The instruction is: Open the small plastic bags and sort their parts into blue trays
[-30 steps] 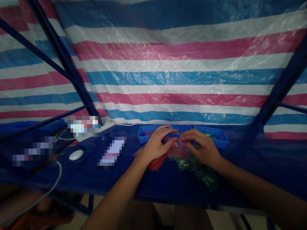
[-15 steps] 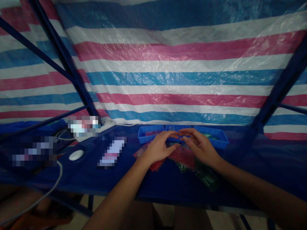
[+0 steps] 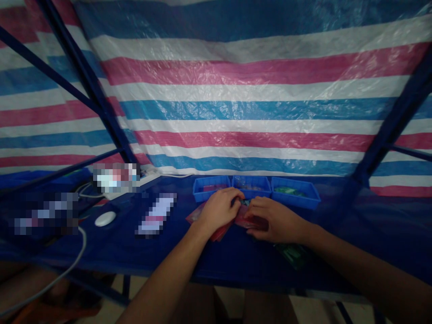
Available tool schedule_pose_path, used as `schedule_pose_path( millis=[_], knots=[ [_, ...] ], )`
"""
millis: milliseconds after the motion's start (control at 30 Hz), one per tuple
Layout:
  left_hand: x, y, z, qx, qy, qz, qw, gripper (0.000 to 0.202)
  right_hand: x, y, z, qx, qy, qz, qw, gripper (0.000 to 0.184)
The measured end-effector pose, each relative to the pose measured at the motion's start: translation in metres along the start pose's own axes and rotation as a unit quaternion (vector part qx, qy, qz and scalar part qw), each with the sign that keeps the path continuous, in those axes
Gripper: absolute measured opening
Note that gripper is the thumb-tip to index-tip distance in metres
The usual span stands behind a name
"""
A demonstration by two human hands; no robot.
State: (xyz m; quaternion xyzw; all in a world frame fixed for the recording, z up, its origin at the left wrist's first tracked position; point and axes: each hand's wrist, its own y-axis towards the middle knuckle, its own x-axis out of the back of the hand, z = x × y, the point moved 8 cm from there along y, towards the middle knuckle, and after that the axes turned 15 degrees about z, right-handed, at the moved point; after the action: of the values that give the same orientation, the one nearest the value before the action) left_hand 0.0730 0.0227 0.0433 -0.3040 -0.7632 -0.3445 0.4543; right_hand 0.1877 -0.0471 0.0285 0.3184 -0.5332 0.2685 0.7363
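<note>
My left hand [image 3: 221, 208] is over the red plastic packets [image 3: 220, 231], its fingers curled and thumb close to them; whatever they pinch is hidden. Opposite it, my right hand [image 3: 276, 220] curls its fingers and thumb round a red plastic packet [image 3: 243, 218]. Dark green packets [image 3: 293, 254] lie beneath and beside my right wrist. Just beyond the hands stand a left blue bin [image 3: 204, 194] with something reddish in it, a middle blue bin [image 3: 251, 181] with small contents I cannot make out, and a right blue bin [image 3: 312, 200] holding green packets.
A blurred-out phone-like object [image 3: 157, 215] and a white oval mouse-like object [image 3: 105, 219] lie left on the blue table [image 3: 162, 256]. Further left are a white cable [image 3: 83, 252] and a power strip [image 3: 150, 177]. Blue frame bars [image 3: 84, 85] and a striped tarp [image 3: 249, 108] enclose the table.
My right hand has come down and nearer, its fingers closing on a red packet. My left hand's fingers have curled in. The hands have parted from above the middle bin.
</note>
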Motion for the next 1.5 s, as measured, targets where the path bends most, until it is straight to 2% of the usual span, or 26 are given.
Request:
schedule_pose_path(
  millis=[100,267,467,600,667,800,933,1000,1067,1200,1267,1367,1433,1500],
  knots=[
    [0.009,-0.001,0.0,0.005,-0.023,-0.037,0.999,0.027,0.002,0.0,0.001,-0.001,-0.019,-0.008,1.0,0.011],
    [0.026,-0.007,-0.005,-0.019,-0.113,-0.106,0.988,0.03,0.019,-0.006,-0.007,-0.015,0.012,-0.102,0.995,0.014],
    [0.024,-0.007,-0.015,-0.038,-0.185,-0.071,0.979,0.033,0.043,-0.025,-0.032,-0.103,0.112,-0.244,0.958,0.012],
    [0.017,-0.004,-0.016,-0.039,-0.204,-0.049,0.977,0.032,0.042,-0.028,-0.043,-0.116,0.172,-0.269,0.94,0.016],
    [0.015,-0.004,-0.011,-0.025,-0.197,-0.051,0.979,0.023,0.039,-0.029,-0.049,-0.122,0.226,-0.281,0.925,0.02],
    [0.017,-0.004,0.002,-0.005,-0.242,-0.095,0.966,0.021,0.033,-0.03,-0.061,-0.111,0.353,-0.324,0.871,0.049],
    [0.019,-0.004,0.0,-0.025,-0.279,-0.111,0.953,0.028,0.036,-0.034,-0.063,-0.085,0.389,-0.374,0.837,0.046],
    [0.019,-0.004,-0.005,-0.035,-0.266,-0.106,0.957,0.041,0.037,-0.037,-0.064,-0.095,0.367,-0.381,0.843,0.045],
    [0.017,-0.004,-0.009,-0.038,-0.261,-0.091,0.96,0.048,0.035,-0.035,-0.063,-0.105,0.344,-0.359,0.861,0.047],
    [0.01,-0.002,-0.008,-0.026,-0.25,-0.045,0.967,0.038,0.028,-0.027,-0.061,-0.099,0.342,-0.301,0.885,0.052],
    [0.009,-0.001,-0.005,-0.022,-0.239,-0.037,0.97,0.028,0.027,-0.025,-0.06,-0.091,0.352,-0.299,0.882,0.058],
    [0.013,0.0,0.001,-0.019,-0.24,-0.074,0.968,0.022,0.029,-0.025,-0.062,-0.083,0.374,-0.314,0.869,0.072],
    [0.016,0.0,0.005,-0.021,-0.261,-0.099,0.96,0.023,0.029,-0.027,-0.067,-0.091,0.384,-0.327,0.859,0.066],
    [0.017,0.0,0.006,-0.025,-0.285,-0.108,0.952,0.027,0.029,-0.029,-0.071,-0.103,0.381,-0.341,0.853,0.05]
  ],
)
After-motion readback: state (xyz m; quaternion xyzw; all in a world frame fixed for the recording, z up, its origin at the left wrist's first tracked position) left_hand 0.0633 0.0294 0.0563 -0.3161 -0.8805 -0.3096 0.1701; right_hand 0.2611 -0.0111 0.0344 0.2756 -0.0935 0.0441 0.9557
